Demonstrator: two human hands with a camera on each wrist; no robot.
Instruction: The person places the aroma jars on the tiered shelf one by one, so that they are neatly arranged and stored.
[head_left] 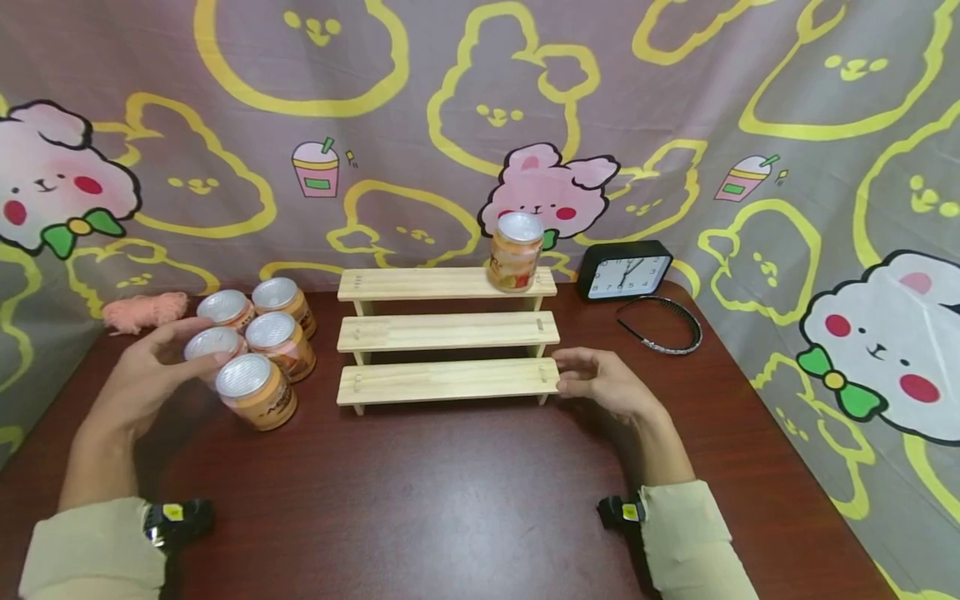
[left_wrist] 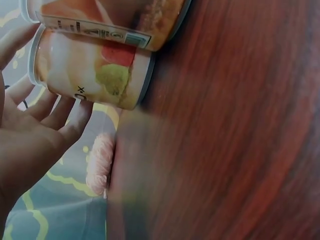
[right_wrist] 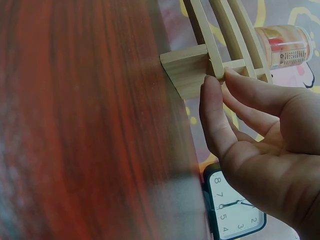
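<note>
At the left, my left hand (head_left: pixel 146 375) spans one can (head_left: pixel 204 343) in a cluster, with thumb and fingers on opposite sides. In the left wrist view, the fingers bend against the orange-labelled side of that can (left_wrist: pixel 105 75). Nearest me in the cluster stands another silver-lidded can (head_left: pixel 258 404). A three-tier wooden display rack (head_left: pixel 450 379) stands in the middle. My right hand (head_left: pixel 603 383) is at the right end of its lowest board, and the right wrist view shows its fingertips pinching the board's end (right_wrist: pixel 216 65). One can (head_left: pixel 516 254) stands on the top tier, toward the right.
Behind the cans lies a pink yarn bundle (head_left: pixel 146 312). A black square clock (head_left: pixel 626 271) stands right of the rack, with a dark headband (head_left: pixel 675 346) in front of it. A patterned curtain (head_left: pixel 420 158) borders the brown table (head_left: pixel 450 500) at the back and sides.
</note>
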